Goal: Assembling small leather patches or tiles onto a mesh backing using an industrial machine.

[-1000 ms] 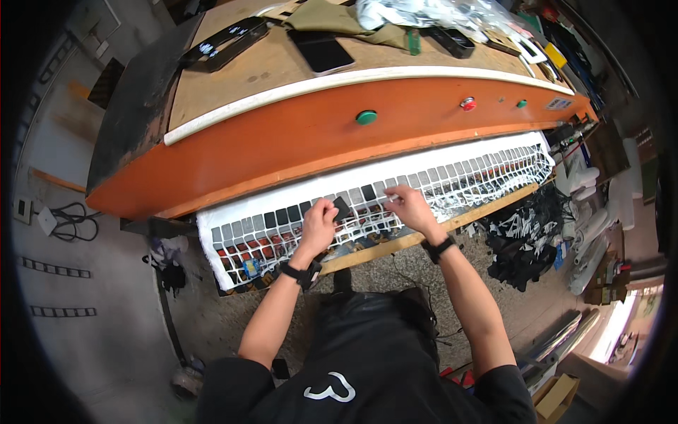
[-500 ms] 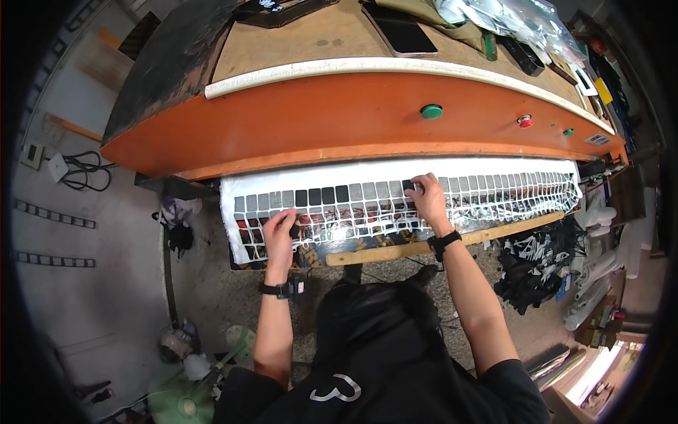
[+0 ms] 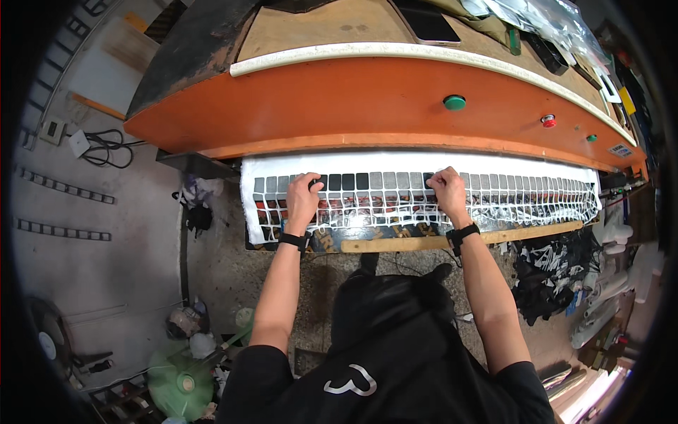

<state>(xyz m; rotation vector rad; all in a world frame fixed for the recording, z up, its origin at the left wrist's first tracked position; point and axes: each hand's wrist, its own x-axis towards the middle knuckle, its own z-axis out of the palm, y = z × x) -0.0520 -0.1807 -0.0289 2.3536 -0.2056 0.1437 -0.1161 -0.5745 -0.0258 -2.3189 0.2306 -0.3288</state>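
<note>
A long row of small grey square pieces (image 3: 397, 181) lies along a white net (image 3: 381, 205) spread over white cloth (image 3: 395, 162). Several black square pieces (image 3: 349, 182) interrupt the grey ones left of the middle. My left hand (image 3: 302, 205) is at the left end of this black group, its fingers pinched on a small black piece (image 3: 313, 184). Farther right, my right hand (image 3: 450, 194) has its fingertips closed at the edge of another black square piece (image 3: 428, 180); my fingers partly cover it. Dark printed board (image 3: 326, 242) shows through the net's openings.
An orange machine front (image 3: 339, 106) with a green button (image 3: 454, 103) and a red button (image 3: 548, 121) rises behind the cloth. A wooden strip (image 3: 395, 244) runs along the near edge. Black scraps (image 3: 544, 272) lie at right; a green fan (image 3: 180, 385) stands lower left.
My left hand has moved up from the net's lower part to the row of squares, carrying a dark piece. The right hand stays at its black square. The whole view has shifted slightly.
</note>
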